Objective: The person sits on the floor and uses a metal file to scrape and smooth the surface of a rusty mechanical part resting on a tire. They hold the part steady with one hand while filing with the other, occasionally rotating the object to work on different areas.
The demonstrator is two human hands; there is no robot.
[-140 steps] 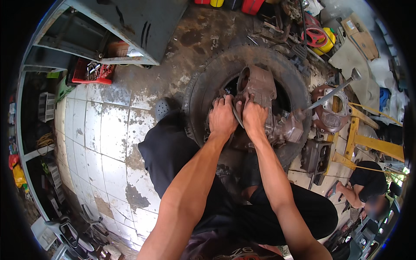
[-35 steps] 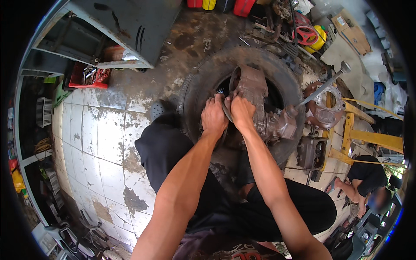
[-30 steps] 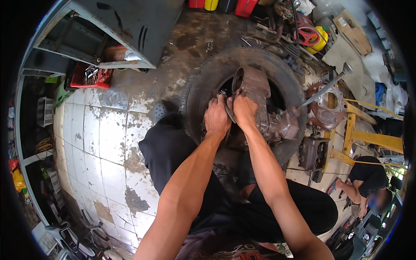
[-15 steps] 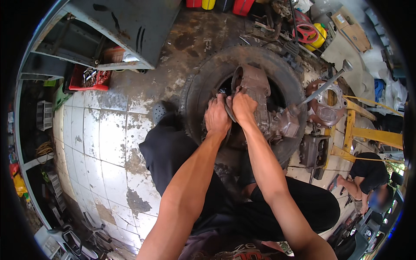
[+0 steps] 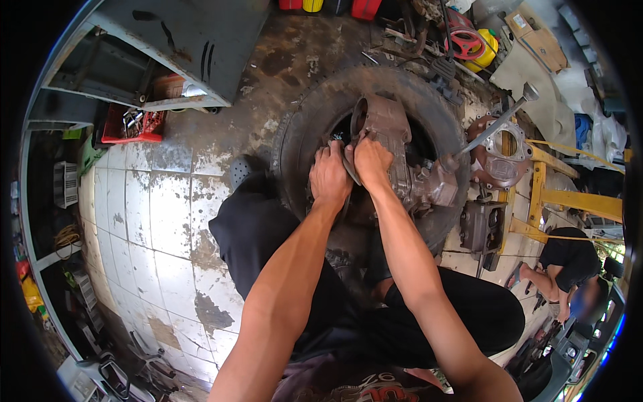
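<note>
A brown metal gearbox housing (image 5: 384,120) lies on a large black tyre (image 5: 298,124), with both my hands at its left side. My left hand (image 5: 329,175) is closed around a dark, flat metal part (image 5: 351,167), whose rounded edge shows between the hands. Right beside it, my right hand (image 5: 372,163) is closed with its fingers curled against the housing's edge. What its fingertips grip is hidden. From the right end of the housing a long gear lever (image 5: 494,125) slants up to the right.
To the right sit a round brown bell housing (image 5: 499,151), a rusty metal block (image 5: 483,224) and a yellow stand (image 5: 581,203). Another person (image 5: 569,268) crouches at the far right. A grey metal cabinet (image 5: 194,40) and a red crate of tools (image 5: 137,124) are at upper left.
The whole view has shifted slightly left. Both hands stay at the same spot on the housing, with only slight movement of the fingers.
</note>
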